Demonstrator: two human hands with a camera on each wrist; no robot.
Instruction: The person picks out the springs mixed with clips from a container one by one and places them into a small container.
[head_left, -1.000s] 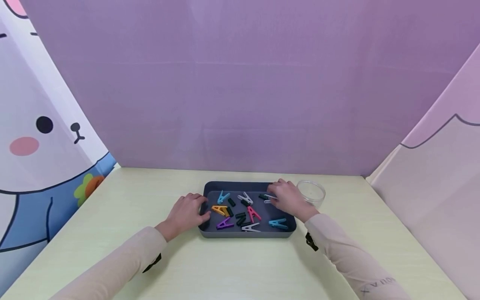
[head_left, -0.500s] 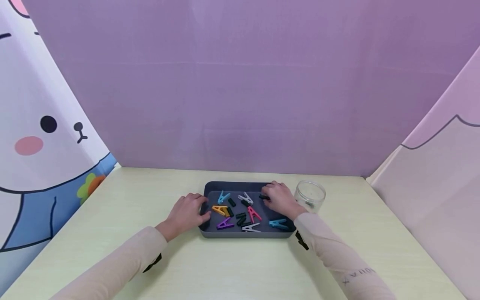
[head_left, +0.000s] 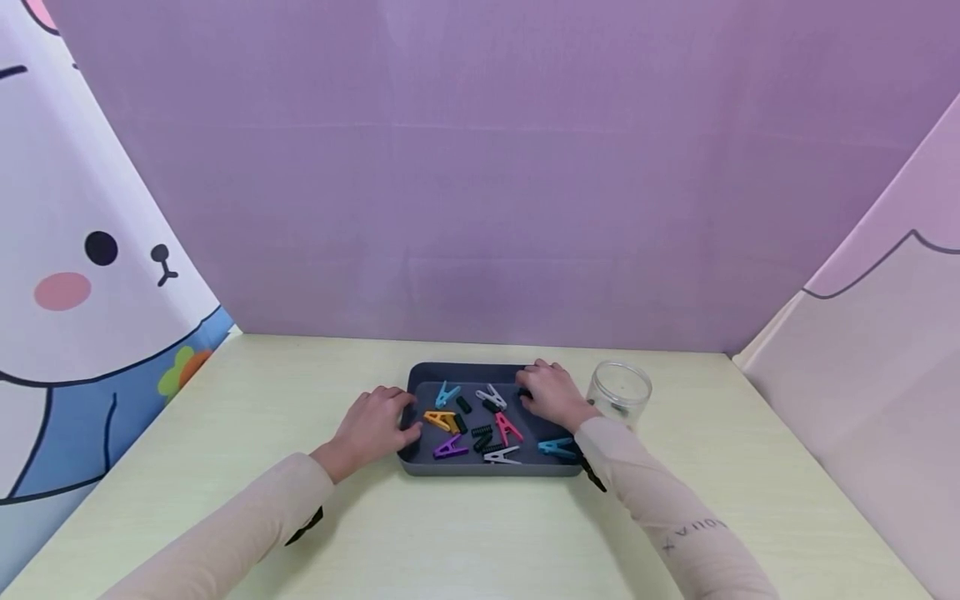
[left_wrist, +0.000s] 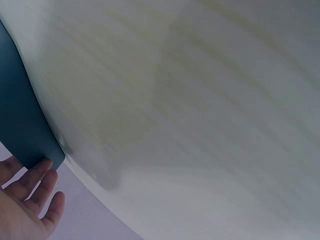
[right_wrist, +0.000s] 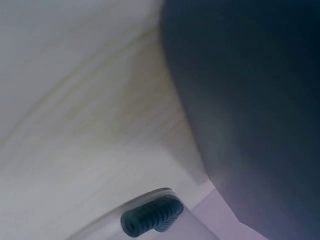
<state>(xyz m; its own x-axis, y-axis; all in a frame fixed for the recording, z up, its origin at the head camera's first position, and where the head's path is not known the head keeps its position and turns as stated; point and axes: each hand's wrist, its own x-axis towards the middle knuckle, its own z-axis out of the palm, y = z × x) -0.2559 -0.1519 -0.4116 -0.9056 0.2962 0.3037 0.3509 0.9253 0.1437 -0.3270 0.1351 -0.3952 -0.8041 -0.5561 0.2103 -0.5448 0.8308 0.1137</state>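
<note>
My left hand (head_left: pixel 372 425) holds the left end of the dark grey tray (head_left: pixel 491 470), thumb over the rim. In the left wrist view its fingers (left_wrist: pixel 44 192) curve against the tray's outer wall (left_wrist: pixel 22 110). At the tray's right end, my right hand (head_left: pixel 551 394) reaches over a small black piece (head_left: pixel 523 392), which shows between spread thumb and fingers. Plastic clips lie in the tray: orange (head_left: pixel 437 419), purple (head_left: pixel 450 448), pink (head_left: pixel 507 427), white (head_left: pixel 491 396) and blue (head_left: pixel 556 447). Several short black ribbed cylinders (head_left: pixel 482 431) lie among them.
A clear round jar (head_left: pixel 622 382) stands just right of the tray, close to my right wrist. Black ribbed cylinders (right_wrist: pixel 151 215) show in it in the right wrist view. Pale wooden tabletop (head_left: pixel 457 533) surrounds the tray; a purple cloth (head_left: pixel 480 208) hangs behind.
My right hand has moved left from beside the jar, covering a white clip and closing in on the black piece. The jar is more exposed. My left hand stays at the tray.
</note>
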